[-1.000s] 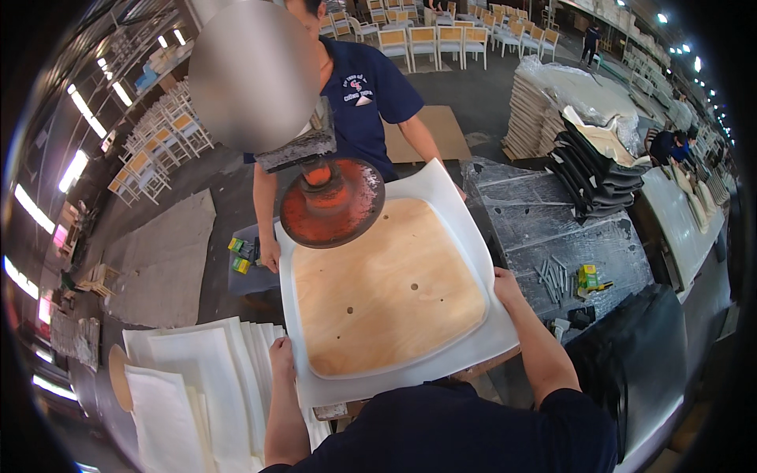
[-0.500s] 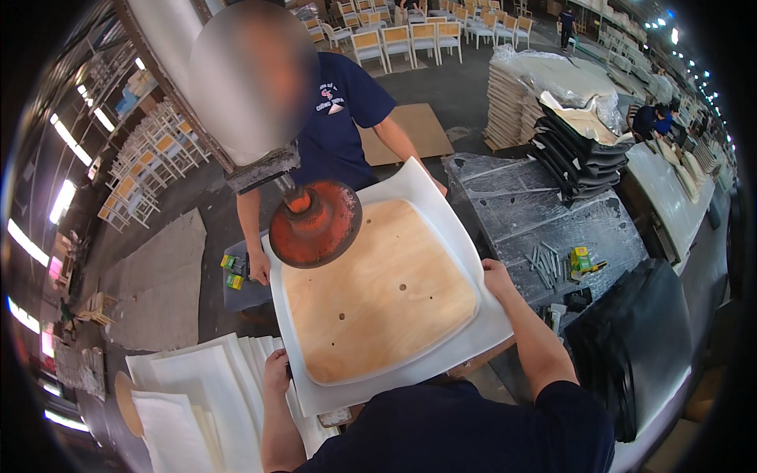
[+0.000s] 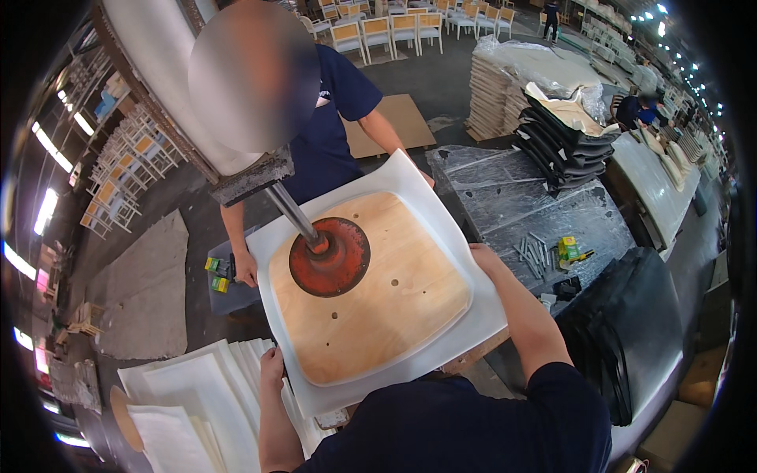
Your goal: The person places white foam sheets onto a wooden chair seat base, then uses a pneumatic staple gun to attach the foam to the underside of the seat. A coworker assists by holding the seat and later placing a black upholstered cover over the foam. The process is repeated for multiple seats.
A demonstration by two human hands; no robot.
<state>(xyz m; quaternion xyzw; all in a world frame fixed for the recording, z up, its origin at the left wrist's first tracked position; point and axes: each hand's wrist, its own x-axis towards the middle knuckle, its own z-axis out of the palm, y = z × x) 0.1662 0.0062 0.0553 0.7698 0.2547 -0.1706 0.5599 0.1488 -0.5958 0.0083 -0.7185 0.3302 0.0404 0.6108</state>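
Note:
A pale plywood seat panel point(image 3: 371, 331) with small holes lies on a white padding sheet point(image 3: 485, 315), which sticks out all round it. The red round press plate point(image 3: 347, 272), on a steel rod point(image 3: 290, 211), rests against the panel's far left part. My left hand point(image 3: 272, 366) is closed at the sheet's near left edge, its fingertips partly hidden. On the right edge, my right hand point(image 3: 482, 257) grips the sheet, fingers partly out of sight. Across from me, a co-worker's hand point(image 3: 246, 270) is at the sheet's left edge; the other is near its far corner.
White sheets point(image 3: 189, 370) are stacked at the lower left. To the right, a plastic-covered table point(image 3: 544, 213) carries loose metal pieces, a small yellow-green box point(image 3: 568, 249) and a stack of black covers point(image 3: 564, 150). Black sheets point(image 3: 631, 331) lie nearer me.
The red press plate has come down on its rod, with more rod showing, onto the panel. Both my hands stay at the sheet's edges. The view has shifted slightly.

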